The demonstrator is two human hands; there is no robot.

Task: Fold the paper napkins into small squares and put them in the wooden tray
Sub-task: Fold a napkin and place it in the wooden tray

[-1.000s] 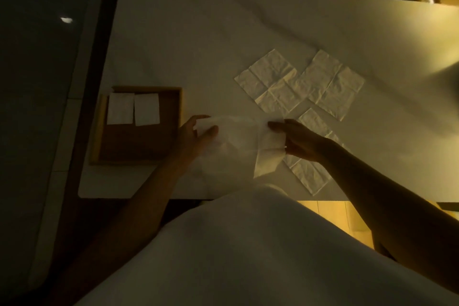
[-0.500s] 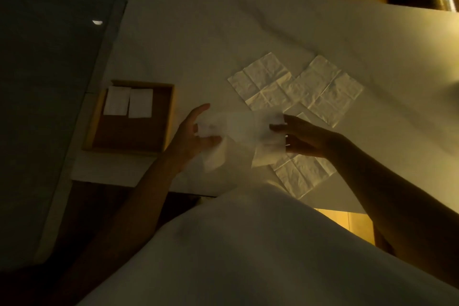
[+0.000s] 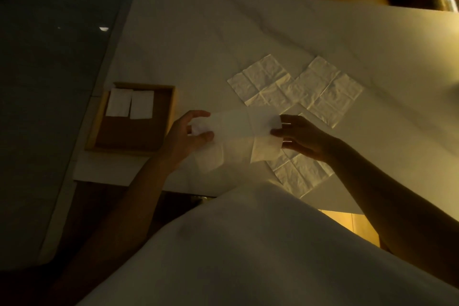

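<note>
Napkin stretched above the table | my left hand pinches one end | my right hand pinches the other | wooden tray at left

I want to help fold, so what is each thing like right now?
Held napkin: partly folded, stretched between both hands.
Left hand: pinches its left end.
Right hand: pinches its right end.
Wooden tray: open, two folded napkins inside.
Flat napkins: unfolded, lying on table.

Both hands pinching napkin, tray left
</note>
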